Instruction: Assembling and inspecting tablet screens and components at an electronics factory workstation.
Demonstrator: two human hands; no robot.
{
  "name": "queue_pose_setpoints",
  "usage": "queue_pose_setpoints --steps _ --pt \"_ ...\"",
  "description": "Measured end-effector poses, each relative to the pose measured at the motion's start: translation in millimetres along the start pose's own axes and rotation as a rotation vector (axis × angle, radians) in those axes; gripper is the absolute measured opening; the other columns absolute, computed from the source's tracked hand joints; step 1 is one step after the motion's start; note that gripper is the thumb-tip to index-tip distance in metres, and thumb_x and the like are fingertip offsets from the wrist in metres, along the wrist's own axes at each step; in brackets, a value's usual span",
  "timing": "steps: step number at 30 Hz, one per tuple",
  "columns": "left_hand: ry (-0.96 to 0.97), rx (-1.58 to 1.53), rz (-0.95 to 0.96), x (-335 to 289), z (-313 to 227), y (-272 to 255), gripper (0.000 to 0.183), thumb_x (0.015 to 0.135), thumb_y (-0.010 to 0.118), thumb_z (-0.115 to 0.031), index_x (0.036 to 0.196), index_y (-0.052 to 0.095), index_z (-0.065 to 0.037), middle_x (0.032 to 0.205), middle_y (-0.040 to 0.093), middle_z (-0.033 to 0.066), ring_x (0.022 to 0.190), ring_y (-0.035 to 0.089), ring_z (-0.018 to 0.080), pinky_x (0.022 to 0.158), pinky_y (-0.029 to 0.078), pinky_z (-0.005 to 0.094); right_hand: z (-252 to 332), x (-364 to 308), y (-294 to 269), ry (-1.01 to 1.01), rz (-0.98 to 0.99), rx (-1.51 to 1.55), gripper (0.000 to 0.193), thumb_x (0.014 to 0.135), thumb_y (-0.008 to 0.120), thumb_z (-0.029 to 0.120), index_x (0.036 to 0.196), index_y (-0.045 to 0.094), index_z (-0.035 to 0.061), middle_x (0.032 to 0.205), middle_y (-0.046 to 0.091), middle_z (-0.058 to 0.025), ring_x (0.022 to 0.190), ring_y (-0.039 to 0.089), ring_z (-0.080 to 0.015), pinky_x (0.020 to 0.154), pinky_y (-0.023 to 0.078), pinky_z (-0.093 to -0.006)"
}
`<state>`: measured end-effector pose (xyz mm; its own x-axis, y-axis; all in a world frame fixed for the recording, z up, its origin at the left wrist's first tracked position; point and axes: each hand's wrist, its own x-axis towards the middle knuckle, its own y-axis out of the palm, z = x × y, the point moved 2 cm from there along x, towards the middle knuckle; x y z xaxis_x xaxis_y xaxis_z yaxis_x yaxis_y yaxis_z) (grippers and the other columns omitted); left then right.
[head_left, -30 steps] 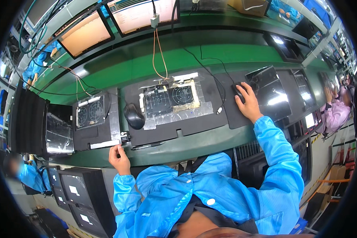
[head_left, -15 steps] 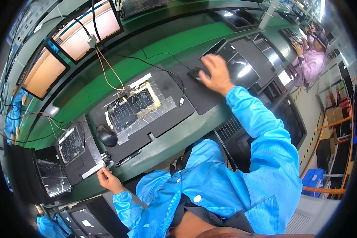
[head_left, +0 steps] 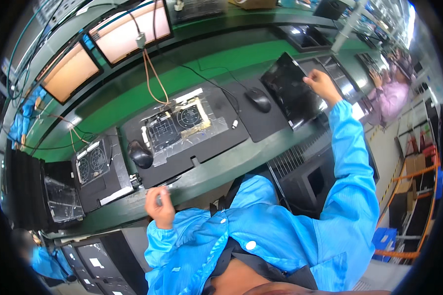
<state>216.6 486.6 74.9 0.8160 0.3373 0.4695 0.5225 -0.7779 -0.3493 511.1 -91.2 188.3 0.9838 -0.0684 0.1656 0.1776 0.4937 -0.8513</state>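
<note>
Though near a black mouse (head_left: 258, 100), right fingers (head_left: 318, 77) almost together at a dark panel (head_left: 291, 93), left fingers (head_left: 151, 198) half-curled, grips unclear.

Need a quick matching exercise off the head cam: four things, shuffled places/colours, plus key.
Things
1. Left hand
2. White cable plug
3. Right hand
4. Right sleeve

Places, colours
A. Blue
B. By the edge of a glossy black panel
C. Fingers curled, by the near edge of the green bench
D. In the picture, between the left mouse and the right mouse

Pairs: 1-C, 2-D, 3-B, 4-A
</note>
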Motion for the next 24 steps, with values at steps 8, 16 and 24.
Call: queue_pose_setpoints --steps 8,16,24 --pt "-0.468 -0.741 0.599 37.3 -64.4 92.0 0.057 0.098 0.068 -0.014 0.147 0.045 -0.001 0.128 0.059 0.012 0.123 0.059 0.026 0.102 0.051 0.0418 132.9 -67.7 -13.3 -0.22 -0.135 0.424 0.022 0.096 0.072 0.021 0.095 0.063 0.0021 0.079 0.062 -0.0018 0.073 0.055 -0.0096 0.064 0.046 -0.0305" --pt "-0.672 -1.125 0.388 58.3 -71.5 89.3 0.039 0.094 0.067 -0.003 0.132 0.058 -0.005 0.117 0.068 0.0089 0.115 0.064 0.0238 0.103 0.051 0.0457 191.0 -79.3 120.2 -0.522 0.353 0.553 0.033 0.098 0.067 0.027 0.123 0.067 0.0049 0.116 0.068 -0.013 0.113 0.064 -0.024 0.098 0.049 -0.0358" --pt "-0.774 -1.42 0.028 23.8 -30.0 3.4 0.026 0.097 0.061 -0.007 0.121 0.067 0.003 0.127 0.07 0.0154 0.123 0.064 0.0309 0.113 0.046 0.0471 164.8 -93.7 155.0 -1.077 0.119 0.044 0.022 0.094 0.07 0.021 0.111 0.071 0.0073 0.125 0.067 -0.0121 0.127 0.058 -0.0306 0.112 0.04 -0.0485"
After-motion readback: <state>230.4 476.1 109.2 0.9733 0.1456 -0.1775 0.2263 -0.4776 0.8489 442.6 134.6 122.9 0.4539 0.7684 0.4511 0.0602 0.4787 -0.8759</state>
